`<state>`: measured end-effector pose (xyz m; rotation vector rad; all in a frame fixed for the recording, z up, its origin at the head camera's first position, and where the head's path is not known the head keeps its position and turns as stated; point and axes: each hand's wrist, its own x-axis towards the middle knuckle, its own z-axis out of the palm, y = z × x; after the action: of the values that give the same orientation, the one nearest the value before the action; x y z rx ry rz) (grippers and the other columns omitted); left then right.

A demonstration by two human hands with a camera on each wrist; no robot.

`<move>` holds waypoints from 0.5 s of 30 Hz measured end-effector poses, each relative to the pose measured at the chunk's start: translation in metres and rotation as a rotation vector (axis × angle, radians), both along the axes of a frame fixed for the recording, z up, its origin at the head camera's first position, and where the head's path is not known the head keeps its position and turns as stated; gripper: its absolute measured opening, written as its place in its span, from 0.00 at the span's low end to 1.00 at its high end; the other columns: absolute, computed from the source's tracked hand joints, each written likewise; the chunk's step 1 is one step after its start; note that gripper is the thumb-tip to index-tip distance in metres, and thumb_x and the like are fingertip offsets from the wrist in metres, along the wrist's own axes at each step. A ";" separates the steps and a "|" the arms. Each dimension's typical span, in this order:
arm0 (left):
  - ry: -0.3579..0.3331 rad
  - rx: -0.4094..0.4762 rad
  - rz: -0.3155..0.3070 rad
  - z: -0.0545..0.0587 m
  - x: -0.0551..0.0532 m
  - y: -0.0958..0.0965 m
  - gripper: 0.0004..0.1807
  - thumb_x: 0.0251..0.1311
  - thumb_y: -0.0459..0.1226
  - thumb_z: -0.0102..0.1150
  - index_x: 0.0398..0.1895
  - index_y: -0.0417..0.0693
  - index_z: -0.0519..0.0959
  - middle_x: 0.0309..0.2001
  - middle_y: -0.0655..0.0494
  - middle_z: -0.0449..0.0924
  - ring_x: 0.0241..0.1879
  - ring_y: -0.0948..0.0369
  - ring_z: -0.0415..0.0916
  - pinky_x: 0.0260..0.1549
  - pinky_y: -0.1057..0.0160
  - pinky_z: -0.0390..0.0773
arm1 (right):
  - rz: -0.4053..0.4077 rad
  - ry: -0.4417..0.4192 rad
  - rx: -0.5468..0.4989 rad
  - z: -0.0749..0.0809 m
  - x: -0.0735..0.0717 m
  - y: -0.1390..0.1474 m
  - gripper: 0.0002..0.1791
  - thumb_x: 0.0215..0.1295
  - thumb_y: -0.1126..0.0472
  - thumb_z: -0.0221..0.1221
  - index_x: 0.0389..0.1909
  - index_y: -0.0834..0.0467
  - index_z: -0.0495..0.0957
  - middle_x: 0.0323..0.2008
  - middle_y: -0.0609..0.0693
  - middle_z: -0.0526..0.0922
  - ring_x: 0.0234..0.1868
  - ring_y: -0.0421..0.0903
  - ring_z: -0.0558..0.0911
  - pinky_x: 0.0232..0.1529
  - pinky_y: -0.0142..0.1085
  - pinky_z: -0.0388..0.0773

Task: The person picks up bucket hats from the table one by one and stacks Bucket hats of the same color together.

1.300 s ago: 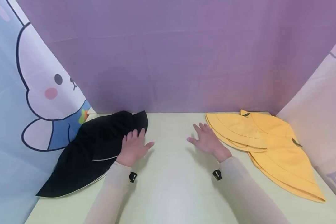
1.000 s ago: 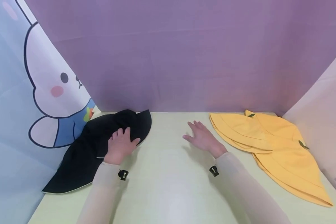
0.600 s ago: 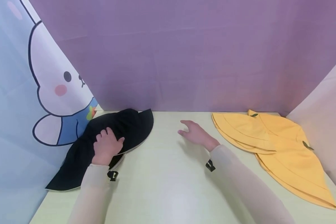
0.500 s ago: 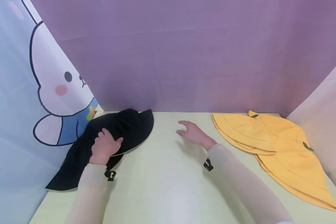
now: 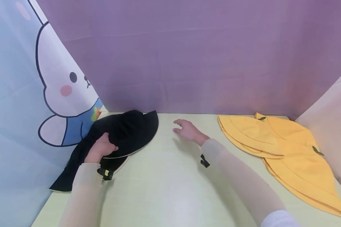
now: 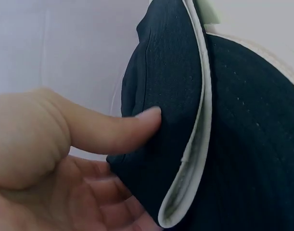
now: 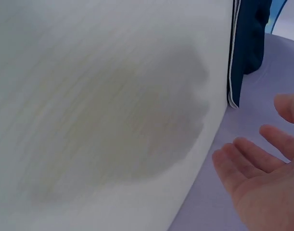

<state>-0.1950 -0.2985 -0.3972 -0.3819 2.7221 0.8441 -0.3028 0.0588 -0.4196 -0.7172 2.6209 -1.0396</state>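
Note:
Two black bucket hats lie folded and overlapping at the left of the table; the upper black hat (image 5: 133,135) covers part of the lower black hat (image 5: 63,178). My left hand (image 5: 100,147) is at the near left end of the upper hat. In the left wrist view, its thumb (image 6: 132,130) lies on the dark cloth with the fingers beneath, pinching the pale-edged hat between them. My right hand (image 5: 188,130) hovers over the table, right of the black hats, fingers loosely bent and holding nothing. The right wrist view shows it apart from the black hat (image 7: 248,48).
Two overlapping yellow hats with small green leaves, an upper yellow hat (image 5: 250,134) and a lower yellow hat (image 5: 304,170), lie at the right. Behind the pale table (image 5: 170,189) stands a purple cloth wall (image 5: 187,63). A rabbit-print cloth (image 5: 14,94) closes the left side.
My left hand has moved left and nearer along the black hats and taken hold of the upper one. My right hand has moved left, away from the yellow hats. The view has shifted slightly.

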 end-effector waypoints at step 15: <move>0.055 0.002 -0.095 -0.011 -0.008 -0.002 0.44 0.64 0.27 0.47 0.77 0.35 0.34 0.41 0.36 0.77 0.40 0.44 0.75 0.45 0.46 0.73 | -0.005 -0.012 0.010 -0.008 -0.006 -0.032 0.28 0.77 0.56 0.53 0.73 0.64 0.64 0.72 0.59 0.68 0.70 0.58 0.70 0.70 0.50 0.64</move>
<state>-0.2030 -0.3006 -0.4085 -0.2297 2.7650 0.8441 -0.3084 0.0264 -0.4272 -0.6997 2.6172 -1.0278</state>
